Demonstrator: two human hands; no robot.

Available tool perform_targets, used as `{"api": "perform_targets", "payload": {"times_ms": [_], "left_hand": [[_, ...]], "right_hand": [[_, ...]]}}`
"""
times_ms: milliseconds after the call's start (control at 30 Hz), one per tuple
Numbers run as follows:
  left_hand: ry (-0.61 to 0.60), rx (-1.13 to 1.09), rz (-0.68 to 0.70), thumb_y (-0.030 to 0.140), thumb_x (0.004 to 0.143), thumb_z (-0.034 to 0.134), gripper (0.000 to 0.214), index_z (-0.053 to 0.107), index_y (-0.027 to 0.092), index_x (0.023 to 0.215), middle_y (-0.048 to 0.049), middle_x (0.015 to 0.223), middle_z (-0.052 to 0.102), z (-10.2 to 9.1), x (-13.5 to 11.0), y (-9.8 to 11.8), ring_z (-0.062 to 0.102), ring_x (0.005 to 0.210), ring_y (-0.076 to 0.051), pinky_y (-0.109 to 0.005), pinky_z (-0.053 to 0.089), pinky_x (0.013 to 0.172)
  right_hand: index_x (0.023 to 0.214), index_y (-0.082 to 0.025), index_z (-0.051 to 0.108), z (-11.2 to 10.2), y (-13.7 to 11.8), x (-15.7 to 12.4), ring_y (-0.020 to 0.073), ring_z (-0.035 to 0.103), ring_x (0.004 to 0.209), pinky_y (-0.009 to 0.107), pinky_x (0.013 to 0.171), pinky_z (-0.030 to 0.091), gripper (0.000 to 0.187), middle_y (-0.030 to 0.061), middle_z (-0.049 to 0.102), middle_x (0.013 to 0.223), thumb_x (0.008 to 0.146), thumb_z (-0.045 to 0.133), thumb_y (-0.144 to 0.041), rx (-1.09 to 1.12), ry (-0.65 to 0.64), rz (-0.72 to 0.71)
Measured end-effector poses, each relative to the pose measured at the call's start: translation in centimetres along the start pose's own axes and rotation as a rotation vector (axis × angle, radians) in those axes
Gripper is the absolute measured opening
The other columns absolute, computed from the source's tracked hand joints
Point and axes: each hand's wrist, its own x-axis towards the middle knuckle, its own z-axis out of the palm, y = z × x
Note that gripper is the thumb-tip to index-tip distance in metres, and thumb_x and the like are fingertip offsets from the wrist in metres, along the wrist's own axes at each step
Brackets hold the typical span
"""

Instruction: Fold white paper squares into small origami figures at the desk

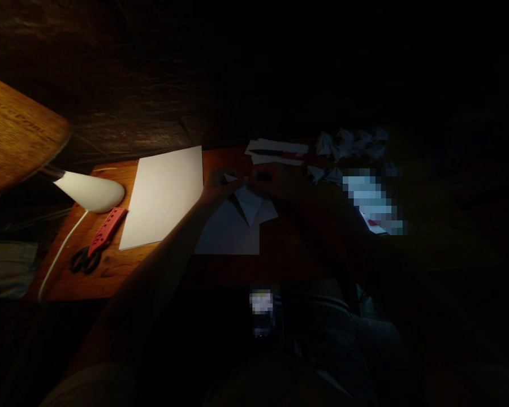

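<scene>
The wooden table (110,277) carries everything, lit only on the side to the left of the hands. Furthest out on that side lies a white lamp head (91,191), its cord (61,254) trailing toward the person. Just left of the left hand (218,183) is a large white sheet (165,195). Beneath both hands and nearer the body lies a second sheet (229,234), dimmer and partly under the left forearm.

On this sheet, between the two hands, sits the folded paper (252,204), a pale shape coming to a point toward the person. The left hand's fingers are pinched on its upper left corner. The right hand (280,182) is curled at its upper right edge, deep in shadow, so I cannot tell whether it grips or only presses.

Beyond the right hand are flat papers (277,151) and a heap of small paper shapes (352,144). Red-handled scissors (95,246) lie far to the left, by the lamp.

This looks like a crease being set midway through folding. It calls for matched edges, a steady left pinch and firm pressure along the fold line.
</scene>
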Motion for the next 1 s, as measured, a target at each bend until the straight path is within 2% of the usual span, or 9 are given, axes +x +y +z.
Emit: {"api": "perform_targets", "payload": {"times_ms": [200,333,467,600,700,1000], "left_hand": [[-0.008,-0.031,-0.004,0.049,0.064,0.093,0.038,0.07,0.018,0.07,-0.0004,0.06,0.062,0.1,0.0,0.0,0.051,0.053,-0.011,-0.023,0.034,0.049],[-0.019,0.011,0.005,0.048,0.064,0.091,0.039,0.064,0.019,0.062,0.0015,0.056,0.055,0.0,0.0,0.1,0.044,0.052,-0.01,-0.024,0.028,0.049],[-0.017,0.05,0.016,0.044,0.067,0.088,0.036,0.062,0.019,0.061,0.0006,0.059,0.054,-0.1,0.0,0.2,0.046,0.056,-0.012,-0.025,0.029,0.052],[0.002,0.047,-0.008,0.039,0.067,0.084,0.03,0.062,0.02,0.063,0.0013,0.059,0.051,-0.2,0.1,-0.2,0.044,0.056,-0.012,-0.025,0.027,0.052],[0.033,-0.006,-0.008,0.036,0.066,0.083,0.027,0.062,0.02,0.068,0.0007,0.063,0.054,-0.2,0.3,-0.6,0.048,0.058,-0.013,-0.025,0.031,0.053],[0.115,-0.079,0.001,0.038,0.071,0.085,0.031,0.059,0.021,0.07,0.0017,0.062,0.052,-0.4,0.4,-1.2,0.048,0.053,-0.012,-0.025,0.033,0.049]], "right_hand": [[0.076,-0.018,0.064,-0.1,-0.1,0.1,0.0138,0.054,0.072,0.027,0.068,0.044,0.019,0.0005,0.062,0.075,0.088,0.069,-0.032,-0.006,0.014,0.017],[0.076,-0.018,0.064,0.2,0.1,0.1,0.0134,0.054,0.072,0.027,0.067,0.044,0.017,0.0002,0.064,0.075,0.087,0.069,-0.03,0.001,0.017,0.017],[0.075,-0.018,0.065,0.4,0.1,0.2,0.0122,0.052,0.069,0.026,0.064,0.042,0.015,-0.0004,0.063,0.073,0.085,0.068,-0.028,0.007,0.029,0.02],[0.075,-0.018,0.064,0.3,0.0,0.2,0.012,0.052,0.068,0.025,0.063,0.041,0.017,-0.0008,0.062,0.072,0.087,0.068,-0.03,0.004,0.025,0.032],[0.075,-0.018,0.062,0.1,0.0,0.2,0.0116,0.05,0.066,0.025,0.061,0.04,0.019,-0.0011,0.06,0.071,0.088,0.068,-0.032,0.028,0.024,0.052],[0.076,-0.019,0.06,0.1,-0.3,0.1,0.0114,0.051,0.063,0.025,0.06,0.042,0.016,-0.0017,0.06,0.071,0.086,0.068,-0.027,0.099,0.043,0.102]]}}
